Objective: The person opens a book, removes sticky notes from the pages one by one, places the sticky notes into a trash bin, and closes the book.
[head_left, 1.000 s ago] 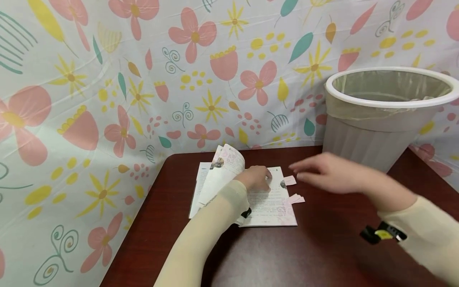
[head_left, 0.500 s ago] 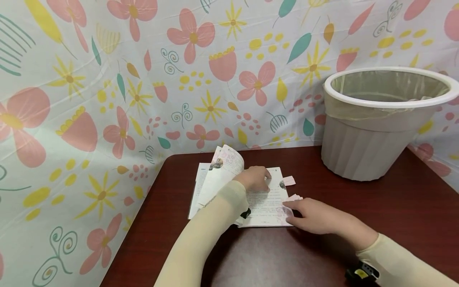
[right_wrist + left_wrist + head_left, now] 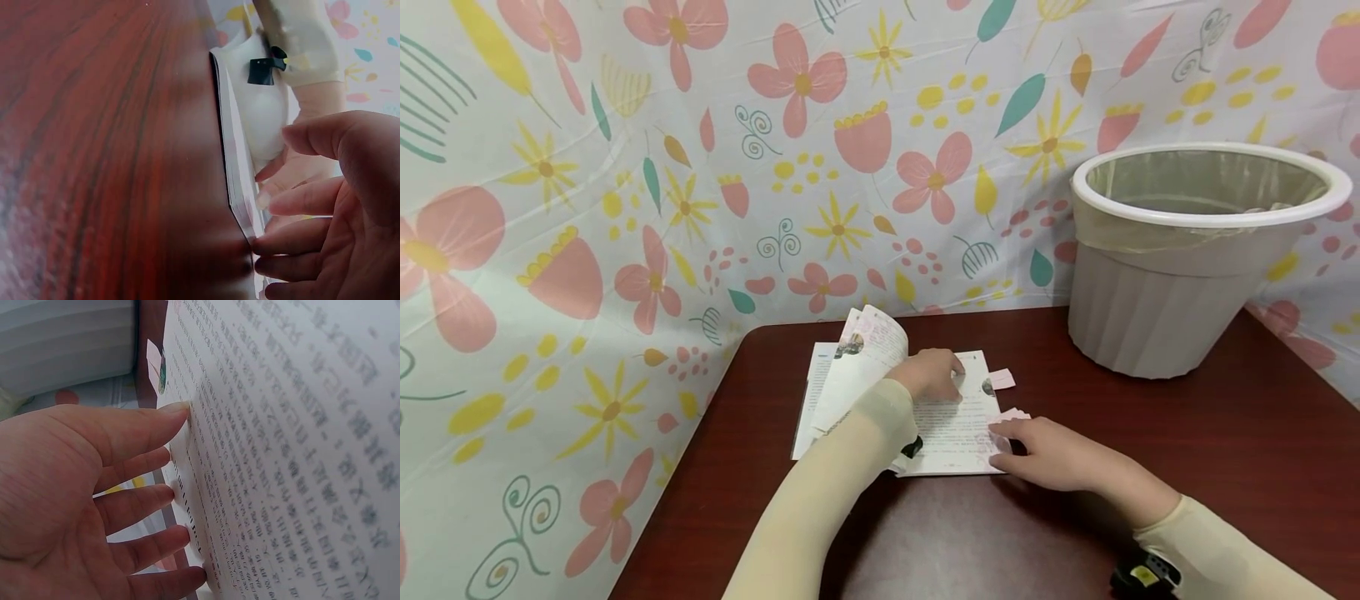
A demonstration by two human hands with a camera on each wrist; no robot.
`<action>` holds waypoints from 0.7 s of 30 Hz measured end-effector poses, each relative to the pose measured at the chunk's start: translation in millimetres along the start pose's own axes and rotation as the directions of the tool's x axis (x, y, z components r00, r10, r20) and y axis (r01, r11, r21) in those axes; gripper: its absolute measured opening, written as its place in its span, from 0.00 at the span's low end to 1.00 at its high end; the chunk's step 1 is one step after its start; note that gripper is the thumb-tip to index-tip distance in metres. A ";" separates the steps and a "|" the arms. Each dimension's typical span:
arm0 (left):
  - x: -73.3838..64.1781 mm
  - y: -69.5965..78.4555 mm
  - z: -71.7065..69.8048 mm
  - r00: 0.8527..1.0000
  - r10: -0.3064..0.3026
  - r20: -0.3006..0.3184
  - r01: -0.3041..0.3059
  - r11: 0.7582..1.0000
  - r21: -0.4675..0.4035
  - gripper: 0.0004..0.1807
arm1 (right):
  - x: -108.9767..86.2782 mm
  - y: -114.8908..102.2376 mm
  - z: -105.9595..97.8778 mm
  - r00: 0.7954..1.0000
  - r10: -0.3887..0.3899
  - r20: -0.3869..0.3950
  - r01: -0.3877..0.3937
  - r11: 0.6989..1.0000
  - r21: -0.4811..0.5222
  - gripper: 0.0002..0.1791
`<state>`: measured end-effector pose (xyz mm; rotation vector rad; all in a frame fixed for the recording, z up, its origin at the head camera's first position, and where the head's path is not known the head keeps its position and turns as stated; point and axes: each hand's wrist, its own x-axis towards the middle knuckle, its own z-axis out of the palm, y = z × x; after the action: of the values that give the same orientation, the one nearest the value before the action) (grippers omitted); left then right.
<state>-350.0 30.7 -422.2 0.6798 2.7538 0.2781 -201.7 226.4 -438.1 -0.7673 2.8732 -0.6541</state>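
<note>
An open book (image 3: 951,442) with printed pages lies on the dark red table. Its left-hand pages stand curled up, and pink sticky tabs (image 3: 1002,379) stick out from its right edge. My left hand (image 3: 931,375) rests on the right-hand page, fingertips touching the paper and fingers spread, as the left wrist view shows. At the lower right corner of the book is my right hand (image 3: 1052,454), its fingertips (image 3: 265,247) at the page edge beside the lower tabs. Its thumb stands apart from the fingers, with nothing pinched between them that I can see.
A grey waste bin (image 3: 1150,308) with a white rim and a clear liner stands at the table's back right. Behind the table (image 3: 970,542) hangs a floral curtain (image 3: 865,217), which also runs along the left side.
My right hand has come down and towards me from beside the upper tab to the book's lower right corner, then stayed there. My left hand has kept its place on the page.
</note>
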 end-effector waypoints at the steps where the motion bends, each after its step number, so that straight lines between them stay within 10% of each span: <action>1: -0.1 -0.1 -0.1 1.000 -0.002 0.000 0.002 1.000 -0.004 0.27 | 0.1 -0.3 0.9 1.000 0.008 -0.004 -0.008 1.000 0.006 0.31; 21: -0.4 0.7 -1.9 1.000 -0.010 0.015 0.010 1.000 0.012 0.27 | -2.3 -5.4 -3.8 0.997 0.009 -0.074 0.001 0.991 0.135 0.27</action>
<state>-350.0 31.0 -420.2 0.6683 2.7458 0.2538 -197.9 224.7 -432.4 -0.7329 2.8583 -0.8845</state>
